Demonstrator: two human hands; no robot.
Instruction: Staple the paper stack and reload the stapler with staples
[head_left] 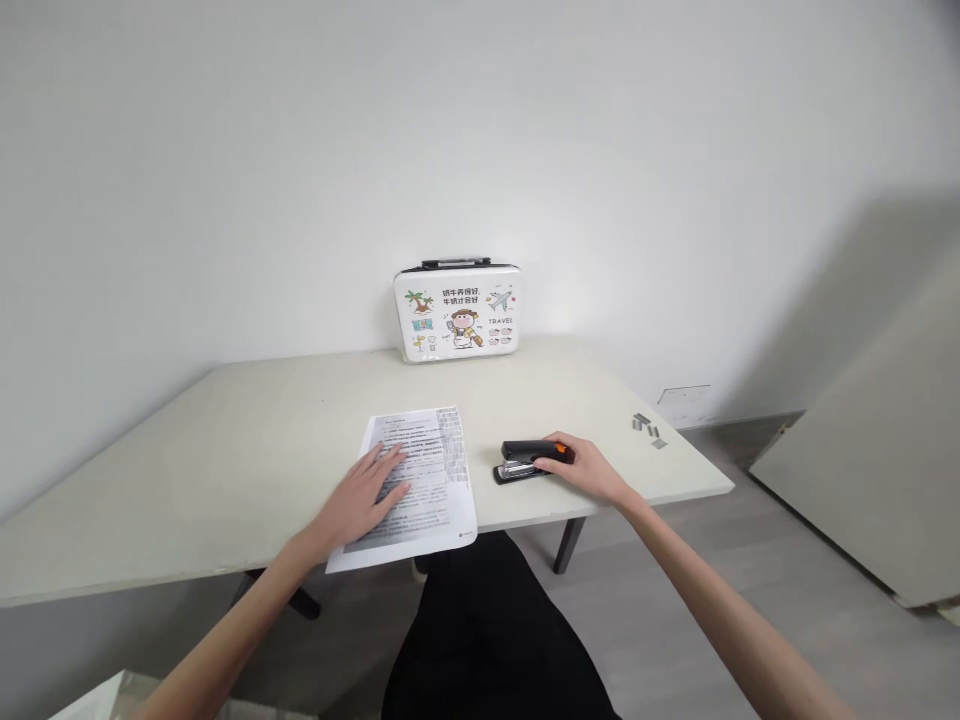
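While I watch from the head camera, my left hand (365, 497) lies flat, fingers spread and holding nothing, on the printed sheet of paper (416, 487), pressing its left half against the table (225, 450). That sheet sits near the front edge of the table, its lower corner jutting a little past the rim toward my lap. Just right of the paper, apart from it, the black stapler (525, 460) rests on the tabletop with its mouth facing the sheet. My right hand (589, 468) covers the stapler's rear end, fingers curled over the top where an orange part shows; I cannot tell how firmly it grips. Further right, near the table's right edge, lie a few small grey strips of staples (648, 428). At the back, against the wall, stands a white illustrated case (457, 312) with a dark handle.
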